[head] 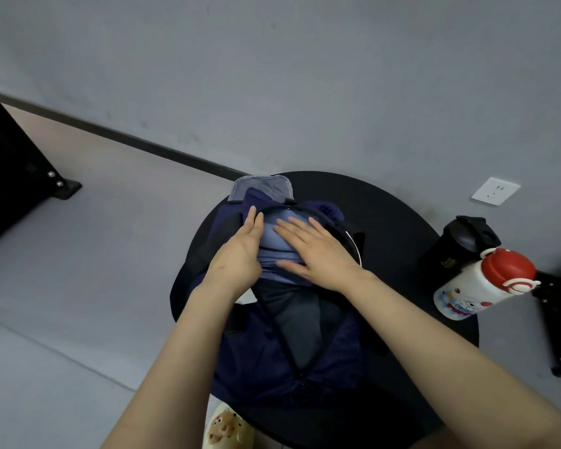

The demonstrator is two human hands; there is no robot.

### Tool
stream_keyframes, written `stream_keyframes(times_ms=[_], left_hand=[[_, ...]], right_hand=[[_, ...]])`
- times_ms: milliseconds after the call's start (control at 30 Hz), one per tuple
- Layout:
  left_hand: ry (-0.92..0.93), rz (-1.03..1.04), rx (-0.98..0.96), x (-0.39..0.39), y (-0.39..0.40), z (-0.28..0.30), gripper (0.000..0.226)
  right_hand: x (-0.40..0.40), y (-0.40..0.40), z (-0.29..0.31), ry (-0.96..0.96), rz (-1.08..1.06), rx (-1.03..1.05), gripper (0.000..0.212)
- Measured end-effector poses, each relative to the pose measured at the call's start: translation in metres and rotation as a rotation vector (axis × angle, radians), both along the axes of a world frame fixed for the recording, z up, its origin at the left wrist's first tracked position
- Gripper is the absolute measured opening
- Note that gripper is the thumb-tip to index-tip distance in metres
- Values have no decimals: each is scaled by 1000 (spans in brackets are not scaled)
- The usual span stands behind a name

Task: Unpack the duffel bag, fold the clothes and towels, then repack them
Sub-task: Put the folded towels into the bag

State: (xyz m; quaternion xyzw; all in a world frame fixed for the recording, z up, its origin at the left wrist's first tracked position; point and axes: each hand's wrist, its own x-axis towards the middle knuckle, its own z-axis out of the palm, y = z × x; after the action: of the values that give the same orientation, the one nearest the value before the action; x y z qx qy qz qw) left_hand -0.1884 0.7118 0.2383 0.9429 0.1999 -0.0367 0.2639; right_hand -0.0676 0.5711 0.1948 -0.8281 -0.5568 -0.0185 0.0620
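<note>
Both hands are right on the bag here. The right hand (308, 251) lies flat, fingers straight and spread a bit, pressing down on a folded blue cloth (274, 247) that sits in the open mouth of the navy duffel bag (266, 361). The left hand (240, 251) is beside it at the cloth's left edge, fingers mostly straight and pointing away from the person, thumb side against the cloth; it looks like it's touching or tucking the edge rather than gripping, so call it open too. Below the blue cloth, more dark grey fabric (300, 322) shows through the unzipped opening. A lighter blue-grey piece (263, 187) sticks out past the far end of the bag.

The bag takes up most of a round black table (399, 222). On the table's right side stand a black bottle (460, 244) and, just in front of it, a white bottle with a red cap (480, 283) and cartoon print. The floor is pale grey, the wall is grey with a dark baseboard (117, 136), and there's a white wall socket (495, 191) near the table. A dark stand (17, 157) sits at the left edge.
</note>
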Motion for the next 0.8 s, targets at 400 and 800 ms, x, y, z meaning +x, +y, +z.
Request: stream_keyframes(times_ms=[400, 800], left_hand=[[30, 8, 19, 4, -2, 2, 86], [-13, 1, -10, 4, -2, 3, 85]], right_hand=[[-4, 7, -23, -182, -27, 114, 55], [13, 28, -21, 111, -119, -291, 67]])
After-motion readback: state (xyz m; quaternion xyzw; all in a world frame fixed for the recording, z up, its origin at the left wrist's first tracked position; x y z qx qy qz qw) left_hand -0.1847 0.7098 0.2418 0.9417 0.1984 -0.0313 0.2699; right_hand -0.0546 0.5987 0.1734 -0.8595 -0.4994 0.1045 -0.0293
